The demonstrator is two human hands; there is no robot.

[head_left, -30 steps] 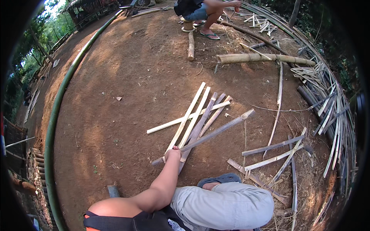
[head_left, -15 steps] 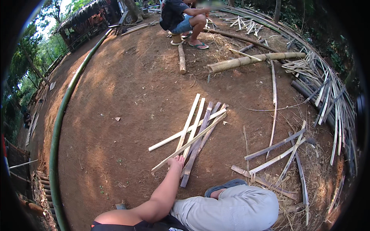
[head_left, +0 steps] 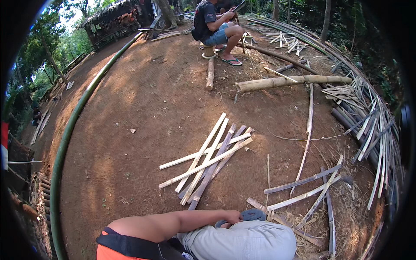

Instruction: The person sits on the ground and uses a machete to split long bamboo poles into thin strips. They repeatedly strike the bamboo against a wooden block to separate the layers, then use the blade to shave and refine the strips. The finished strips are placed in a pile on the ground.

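Note:
My left hand [head_left: 234, 216] is closed, low beside my bent leg in light grey trousers [head_left: 247, 238]. Close to its fingers is my foot in a grey-blue sandal [head_left: 252, 215]; whether the hand holds anything is hidden. My right hand is out of the picture. Ahead on the soil lies a crossed bundle of split bamboo strips. A pale strip [head_left: 206, 162] slants across the top, over other pale strips [head_left: 201, 152] and darker purplish ones [head_left: 212, 167].
More bamboo strips [head_left: 303, 178] lie crossed at the right among shavings. A thick bamboo pole [head_left: 294, 81] and a large strip pile [head_left: 368, 125] are beyond. A long green pole [head_left: 69, 134] curves along the left. Another person [head_left: 216, 30] sits at the far side.
My left hand has left the strip bundle and moved right to beside my foot. The top pale strip now rests across the others. The seated person's hands have come into view.

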